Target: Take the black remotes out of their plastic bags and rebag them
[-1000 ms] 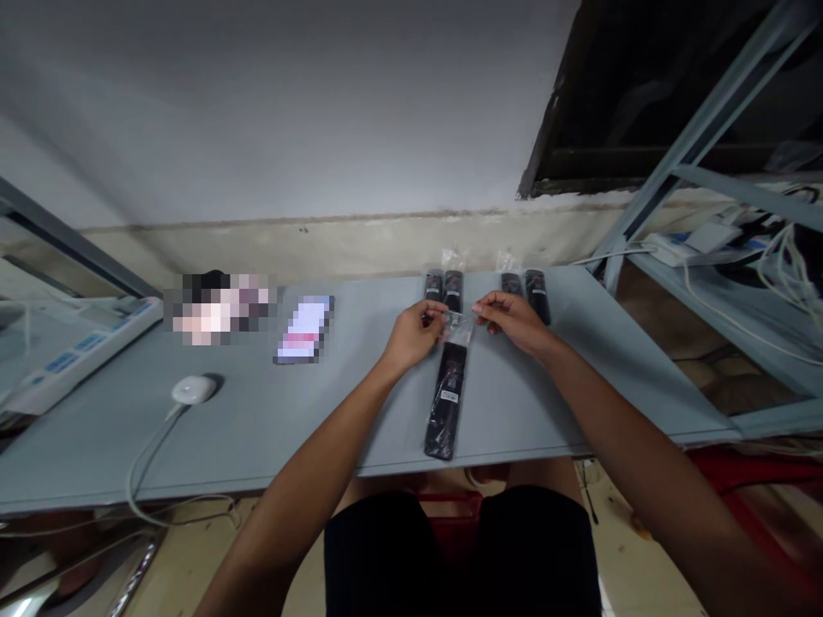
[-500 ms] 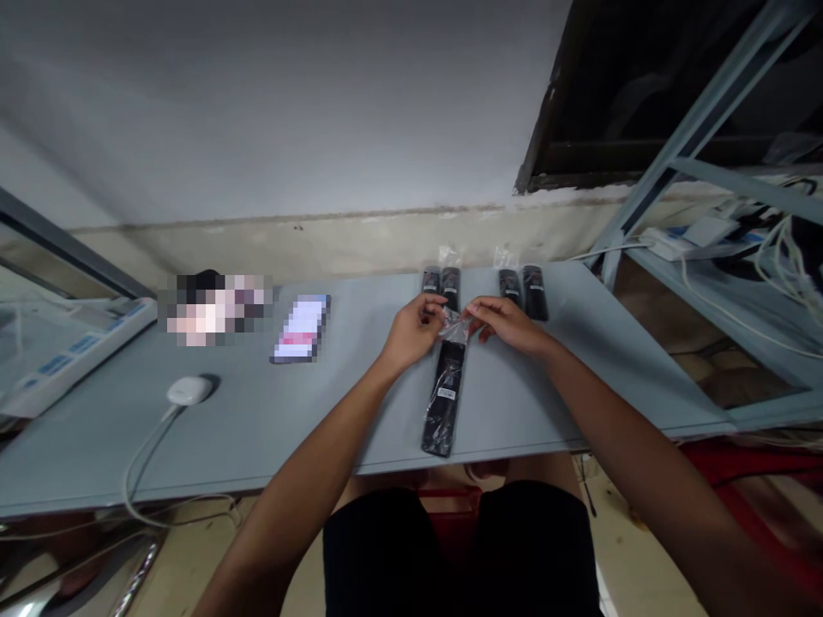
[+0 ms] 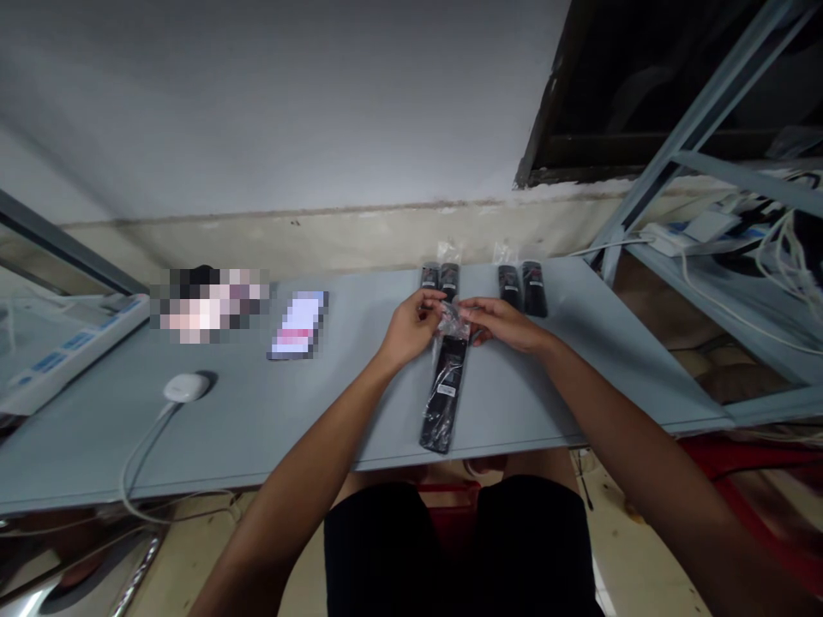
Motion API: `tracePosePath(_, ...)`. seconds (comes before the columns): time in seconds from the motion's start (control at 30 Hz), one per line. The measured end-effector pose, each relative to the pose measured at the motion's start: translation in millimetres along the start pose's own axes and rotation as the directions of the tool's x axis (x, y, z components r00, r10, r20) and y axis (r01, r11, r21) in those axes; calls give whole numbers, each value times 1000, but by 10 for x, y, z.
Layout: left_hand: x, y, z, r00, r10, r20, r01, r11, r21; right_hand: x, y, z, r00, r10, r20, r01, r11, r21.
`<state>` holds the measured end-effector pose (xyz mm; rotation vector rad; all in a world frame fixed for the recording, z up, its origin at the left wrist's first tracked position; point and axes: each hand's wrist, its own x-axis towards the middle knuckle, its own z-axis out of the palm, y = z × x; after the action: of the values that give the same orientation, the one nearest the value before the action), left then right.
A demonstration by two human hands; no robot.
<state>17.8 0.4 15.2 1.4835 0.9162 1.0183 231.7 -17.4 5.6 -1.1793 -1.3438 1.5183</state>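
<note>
Left hand (image 3: 410,331): narrow, thumb and fingertips pinching one side of the clear sleeve (image 3: 456,329) at its top end; the exact grip is hard to make out.
Right hand (image 3: 505,324): also narrow, pinching the sleeve's other side, its lower fingers curled and partly hidden.
Bagged black item (image 3: 445,386): long and remote-like, lying on the table (image 3: 270,437) below both hands, near end close to the front edge; its white label is too small to read.
Left pair (image 3: 448,280): two similar black items behind the left hand—lower ends hidden by the fingers and sleeve.
Right pair (image 3: 533,290): two more, just behind the right hand.
Phone (image 3: 298,324): pixelated, screen lit but unreadable.
Far-left object (image 3: 209,307): pixelated—cannot tell what it is.
Power strip (image 3: 77,347): cut off by the left edge.
</note>
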Motion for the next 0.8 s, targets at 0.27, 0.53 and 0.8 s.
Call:
tracePosePath(0.27,11,45,-49,994,-109,-2,109,993,53,-11,-9,0,998,58,6,-58,991,124)
tracePosePath(0.53,-6,-3,-93,976,-188,111,183,982,55,26,-2,31,998,51,-41,-38,964,262)
tracePosePath(0.8,2,8,-105,984,-172,47,174,983,-55,8,34,79,990,123,69,-136,966,222)
